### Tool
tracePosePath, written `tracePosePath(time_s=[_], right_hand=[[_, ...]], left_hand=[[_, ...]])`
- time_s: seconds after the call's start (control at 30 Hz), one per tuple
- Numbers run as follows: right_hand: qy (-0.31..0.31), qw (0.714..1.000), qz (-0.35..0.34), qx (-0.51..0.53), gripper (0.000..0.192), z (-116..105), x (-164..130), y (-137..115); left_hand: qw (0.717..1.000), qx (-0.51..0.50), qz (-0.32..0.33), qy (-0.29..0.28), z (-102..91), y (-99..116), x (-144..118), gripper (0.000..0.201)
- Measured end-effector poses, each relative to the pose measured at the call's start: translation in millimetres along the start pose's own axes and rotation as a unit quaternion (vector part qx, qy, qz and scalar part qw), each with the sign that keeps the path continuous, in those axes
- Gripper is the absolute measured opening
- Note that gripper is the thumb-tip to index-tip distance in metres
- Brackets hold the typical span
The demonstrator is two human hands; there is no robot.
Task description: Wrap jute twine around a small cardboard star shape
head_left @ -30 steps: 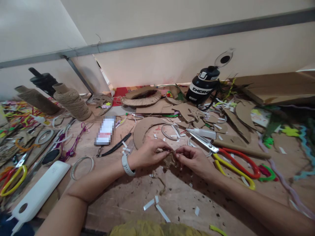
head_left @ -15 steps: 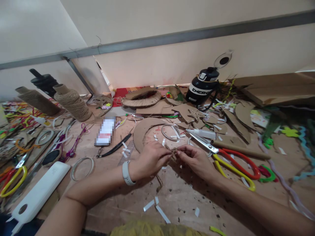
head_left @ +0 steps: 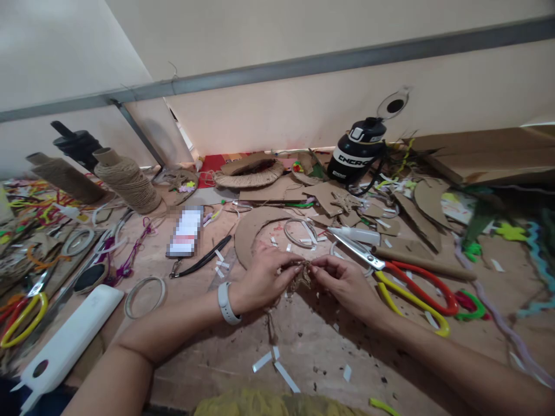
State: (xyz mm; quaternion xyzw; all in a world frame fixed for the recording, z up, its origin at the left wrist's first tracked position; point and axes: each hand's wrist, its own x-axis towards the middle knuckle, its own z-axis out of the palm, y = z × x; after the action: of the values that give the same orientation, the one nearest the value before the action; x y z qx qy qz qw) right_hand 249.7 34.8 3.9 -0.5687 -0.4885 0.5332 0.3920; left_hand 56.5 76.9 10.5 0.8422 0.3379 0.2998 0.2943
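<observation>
Star [head_left: 306, 278] is between your two hands, held up off the table [head_left: 225, 361], nearer you than the cardboard ring [head_left: 245, 234]. Your left hand [head_left: 266, 276] pinches its upper left side, thumb against fingertips; your right hand [head_left: 340, 283] pinches it from the other side near the top. Fingertips of both hands sit nearly together there; exact grip partly hidden.

Change: half a second ago star is turned and bunched, its outline hard to read; now its points show again below your fingers. Left wrist shifts slightly too. Twine end [head_left: 271, 329] below your left hand now hangs straighter, blurred; can't tell if it joins star. My read: you're turning or adjusting star in your fingertips, handling in progress, nothing set down.

Containers: black bottle [head_left: 353, 153] stands at the back, tilted in view, clear lid [head_left: 395, 106] flipped up; contents not visible. Second dark bottle [head_left: 80, 147] is far left behind the spools, contents also hidden. Small white tube [head_left: 359, 234] lies just beside the scissors [head_left: 378, 264], right of your hands; can't tell how full. Spool [head_left: 130, 185] stands at left, wound with twine.
</observation>
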Motion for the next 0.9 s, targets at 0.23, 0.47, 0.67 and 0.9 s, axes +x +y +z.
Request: tracePosePath(time_s=[0.23, 0.47, 0.67, 0.9], right_hand=[[0.000, 1.000, 0.005, -0.006, 0.043, -0.1, -0.5, 1.2], [0.011, 1.000, -0.017, -0.020, 0.043, 1.0, -0.1, 0.5], [0.008, 0.999, -0.016, -0.033, 0.043, 0.8, -0.9, 0.3], [0.010, 1.000, -0.018, -0.017, 0.044, 1.2, -2.4, -1.0]], left_hand=[[0.999, 0.031, -0.002, 0.019, 2.7, -1.0, -1.4, 0.012], [0.998, 0.054, -0.008, 0.015, 2.1, 0.8, -2.1, 0.006], [0.997, 0.082, 0.007, 0.006, 2.4, -0.7, -2.3, 0.011], [0.997, 0.066, 0.030, 0.024, 5.7, -2.2, -4.9, 0.011]])
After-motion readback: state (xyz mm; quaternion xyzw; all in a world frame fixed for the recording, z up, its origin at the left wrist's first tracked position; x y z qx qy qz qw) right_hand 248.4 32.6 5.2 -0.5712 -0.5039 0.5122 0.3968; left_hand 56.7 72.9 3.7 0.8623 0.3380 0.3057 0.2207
